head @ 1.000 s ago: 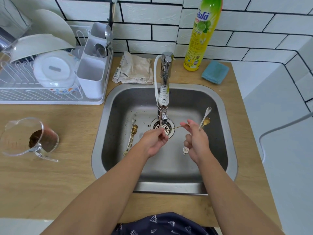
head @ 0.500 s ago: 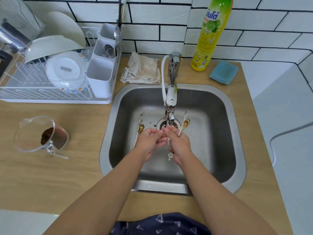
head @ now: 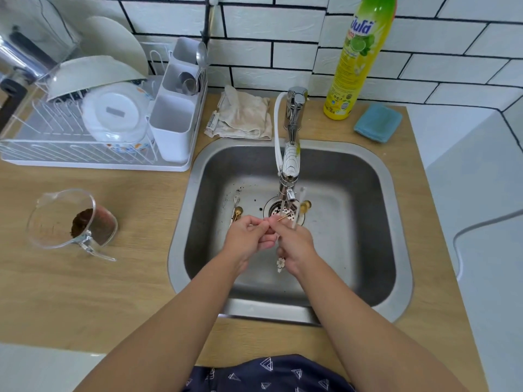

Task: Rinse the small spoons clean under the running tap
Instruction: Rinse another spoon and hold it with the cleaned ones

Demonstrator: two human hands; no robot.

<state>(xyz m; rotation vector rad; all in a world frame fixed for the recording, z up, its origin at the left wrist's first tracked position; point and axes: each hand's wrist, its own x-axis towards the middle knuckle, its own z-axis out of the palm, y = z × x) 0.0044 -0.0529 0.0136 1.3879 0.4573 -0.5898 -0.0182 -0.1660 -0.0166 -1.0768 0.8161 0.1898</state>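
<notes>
Presently both hands are over the stainless steel sink [head: 390, 193], meeting just in front of the chrome tap [head: 294, 114] and its white-sleeved spout. The left hand [head: 249, 236] is curled closed, thumb and fingertips pinched on a thin gold-stemmed small spoon [head: 283, 218], whose stem runs across to the right hand [head: 294, 241]. The right hand is also closed, gripping a bundle of small spoons: a white spoon [head: 301, 193] and a gold-bowled spoon [head: 305, 206] stand up beside the spout, and a white flower-shaped handle end [head: 280, 263] hangs below the palm. Whether water is running cannot be told with certainty.

Left of the tap's outlet, on the sink floor, lie two more small gold spoons [head: 237, 212], near dark specks of grounds. The round drain strainer [head: 278, 215] sits directly under the spout.

Further left of the tap, on the wooden surface [head: 85, 292], lies a clear plastic jug [head: 70, 222] on its side with brown residue inside. A white dish rack [head: 93, 131] with bowls stands behind it. A crumpled beige cloth [head: 240, 114] lies just left of the tap base; a yellow-green detergent bottle [head: 356, 58] and a blue sponge [head: 377, 123] are to its right.
</notes>
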